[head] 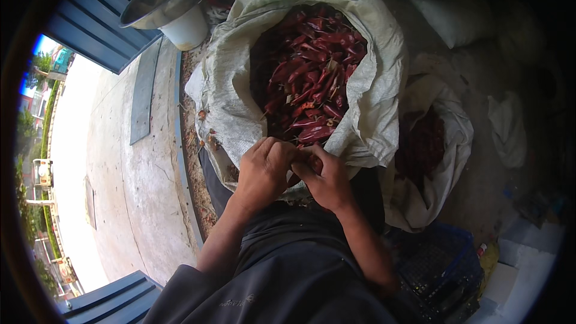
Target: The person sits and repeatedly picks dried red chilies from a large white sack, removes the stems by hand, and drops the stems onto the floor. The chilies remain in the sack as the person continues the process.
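A white woven sack (380,76) with its rim rolled outward stands before me, holding many dried red chili peppers (310,76). At its near edge my left hand (267,166) and my right hand (326,177) meet, thumbs close together. Between the fingers of my right hand shows part of a dried red chili pepper (316,164). My left hand is curled right beside it; its fingertips are turned away, so what it pinches is hidden. Below the hands, more red peppers are partly covered.
A second white sack (456,137) of red peppers stands at right, above a dark plastic crate (438,265). At upper left a metal basin (164,2) rests on a white bucket (186,29). A metal door track (182,144) separates me from concrete paving (135,180).
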`<state>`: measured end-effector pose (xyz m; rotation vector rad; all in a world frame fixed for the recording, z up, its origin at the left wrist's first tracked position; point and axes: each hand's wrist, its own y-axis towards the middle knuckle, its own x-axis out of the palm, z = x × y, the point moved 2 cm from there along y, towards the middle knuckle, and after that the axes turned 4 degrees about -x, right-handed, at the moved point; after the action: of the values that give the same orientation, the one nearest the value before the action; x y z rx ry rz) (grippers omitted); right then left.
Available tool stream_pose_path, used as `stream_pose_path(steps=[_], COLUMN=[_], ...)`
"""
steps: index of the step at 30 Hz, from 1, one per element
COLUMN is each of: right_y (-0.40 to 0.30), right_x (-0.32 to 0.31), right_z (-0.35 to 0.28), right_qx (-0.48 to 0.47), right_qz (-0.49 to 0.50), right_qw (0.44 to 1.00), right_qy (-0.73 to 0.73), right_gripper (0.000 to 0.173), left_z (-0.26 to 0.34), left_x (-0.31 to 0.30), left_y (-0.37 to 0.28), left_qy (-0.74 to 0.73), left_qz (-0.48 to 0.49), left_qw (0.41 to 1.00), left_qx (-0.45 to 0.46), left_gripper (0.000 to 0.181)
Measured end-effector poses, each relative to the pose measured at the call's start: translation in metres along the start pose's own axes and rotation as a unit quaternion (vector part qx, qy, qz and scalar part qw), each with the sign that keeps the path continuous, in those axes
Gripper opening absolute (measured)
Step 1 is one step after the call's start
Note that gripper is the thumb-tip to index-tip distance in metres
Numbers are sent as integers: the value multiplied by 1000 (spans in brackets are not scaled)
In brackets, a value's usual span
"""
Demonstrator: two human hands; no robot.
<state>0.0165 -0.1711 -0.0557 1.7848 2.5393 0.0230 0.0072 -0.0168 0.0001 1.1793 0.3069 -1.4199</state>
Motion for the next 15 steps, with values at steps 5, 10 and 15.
stream_pose_path(steps=[5,10,15], right_y=[2,-2,-1], right_x=[4,3,2], right_z=[3,7,5], right_qx=[-13,-1,25], right_qz=[34,40,28], right_qw=[999,996,996], right_qy=[22,84,87], right_gripper=[28,26,23], left_z=[-24,-29,-9], left_x=[15,0,-5], left_y=[-24,-16,-9], left_qy=[-353,-324,-222], left_qz=[115,92,-2], left_qw=[872,890,948], left_qx=[-318,-307,-226], left_gripper=[7,11,14])
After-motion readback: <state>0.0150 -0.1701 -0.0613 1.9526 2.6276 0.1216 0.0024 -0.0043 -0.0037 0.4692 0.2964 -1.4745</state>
